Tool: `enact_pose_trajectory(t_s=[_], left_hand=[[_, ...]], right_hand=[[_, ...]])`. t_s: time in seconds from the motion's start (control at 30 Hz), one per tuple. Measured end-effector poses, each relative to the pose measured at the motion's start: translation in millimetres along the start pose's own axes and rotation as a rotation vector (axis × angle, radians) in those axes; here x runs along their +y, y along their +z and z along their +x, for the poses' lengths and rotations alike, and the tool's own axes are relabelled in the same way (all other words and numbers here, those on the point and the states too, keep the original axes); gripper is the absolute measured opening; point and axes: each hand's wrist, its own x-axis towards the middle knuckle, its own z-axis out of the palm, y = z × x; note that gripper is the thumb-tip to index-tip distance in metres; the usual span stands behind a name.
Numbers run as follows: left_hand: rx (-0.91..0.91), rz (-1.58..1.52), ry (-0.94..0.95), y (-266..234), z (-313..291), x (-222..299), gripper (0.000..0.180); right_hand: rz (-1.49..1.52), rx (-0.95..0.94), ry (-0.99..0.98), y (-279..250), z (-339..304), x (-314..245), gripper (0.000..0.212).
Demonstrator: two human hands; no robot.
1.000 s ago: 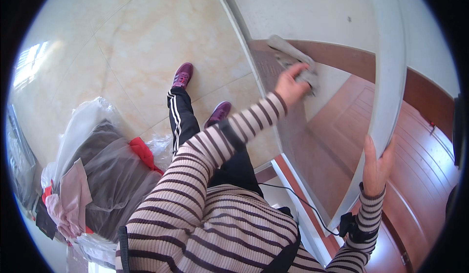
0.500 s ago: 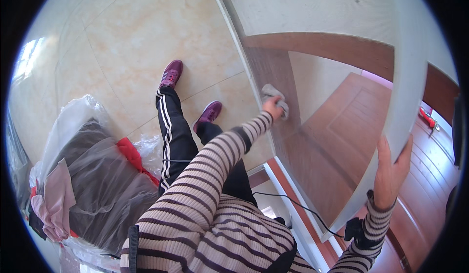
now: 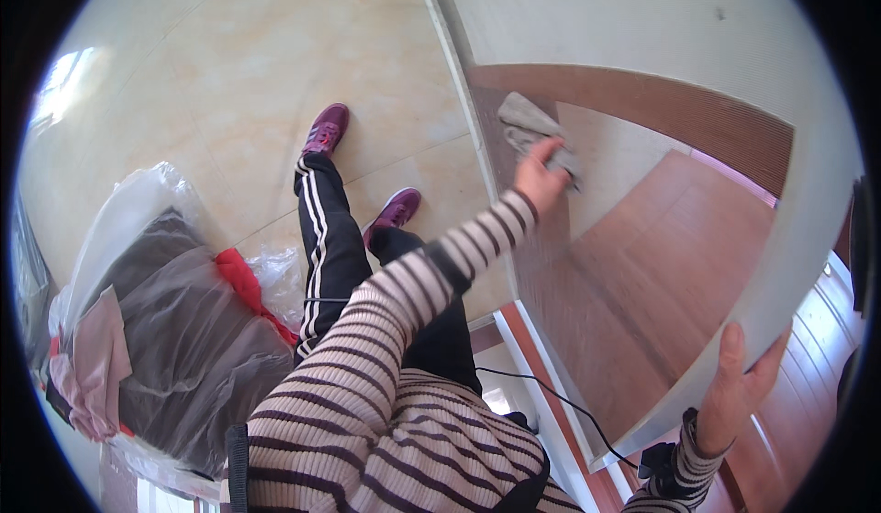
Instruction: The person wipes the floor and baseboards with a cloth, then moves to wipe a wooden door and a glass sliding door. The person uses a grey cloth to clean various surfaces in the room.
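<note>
Operator: Pressing against the door panel, what is held by the left hand?

Inspector: A crumpled grey cloth is held flat against the panel by the left hand. The fingers are laid over the lower part of the cloth, so the grip is closed onto it. The cloth is located near the upper part of the panel's face, just below the brown band that is reflected there.

Operator: How is the right hand positioned relative to the panel?

Inspector: The panel's pale outer edge is clasped by the right hand, well apart from the cloth. The fingers are seen wrapped up against the edge; the grip is closed on the panel itself.

Operator: What else is located around the panel?

Inspector: Two purple shoes are placed on the tiled floor to the left of the panel. A clear plastic bag filled with dark fabric is seen further left. A black cable is routed below the panel's lower edge.
</note>
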Motion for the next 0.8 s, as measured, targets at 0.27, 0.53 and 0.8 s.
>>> enact_pose_trajectory(t_s=[0.27,0.53,0.8], left_hand=[[-0.445,0.100,0.579,41.9,-126.5,137.0,0.048],[-0.365,0.456,0.637,13.3,-69.9,15.8,0.041],[0.174,0.521,-0.029,-83.8,55.2,-159.3,0.041]], right_hand=[[0.020,-0.161,0.042,-2.9,16.2,-2.8,0.031],[-0.086,-0.030,0.092,-12.1,10.5,15.3,0.034],[-0.023,0.042,0.116,-30.3,14.8,38.7,0.041]])
